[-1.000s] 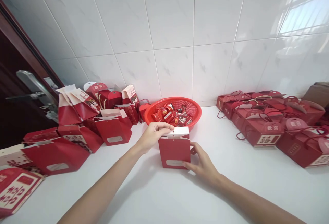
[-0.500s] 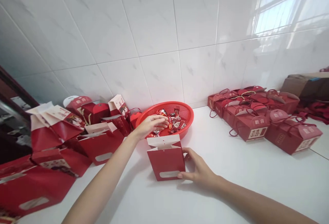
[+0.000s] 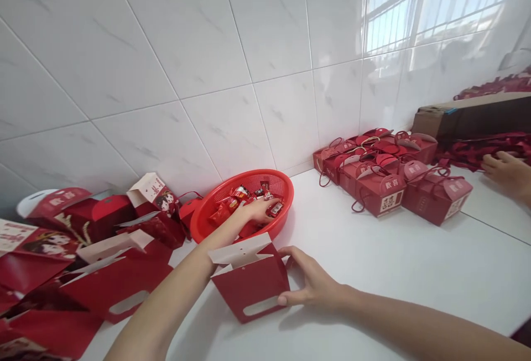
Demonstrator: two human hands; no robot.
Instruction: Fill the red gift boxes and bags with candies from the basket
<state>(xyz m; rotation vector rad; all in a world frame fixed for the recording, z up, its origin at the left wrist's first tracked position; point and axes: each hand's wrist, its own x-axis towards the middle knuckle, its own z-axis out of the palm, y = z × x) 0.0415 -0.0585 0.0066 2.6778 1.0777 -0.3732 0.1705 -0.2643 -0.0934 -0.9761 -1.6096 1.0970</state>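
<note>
Box (image 3: 249, 284) stands open-topped on the counter (image 3: 357, 250), held at one edge by the right hand (image 3: 312, 281) — left hand (image 3: 261, 210) among sweets (image 3: 224, 210) in the basket (image 3: 272, 178), grip unclear. Gathering sweets seems the step; next calls for a sure grasp.

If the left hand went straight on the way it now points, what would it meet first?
The left hand would likely meet the wrapped candies first, then the red basket's side; depth there is unclear.
</note>
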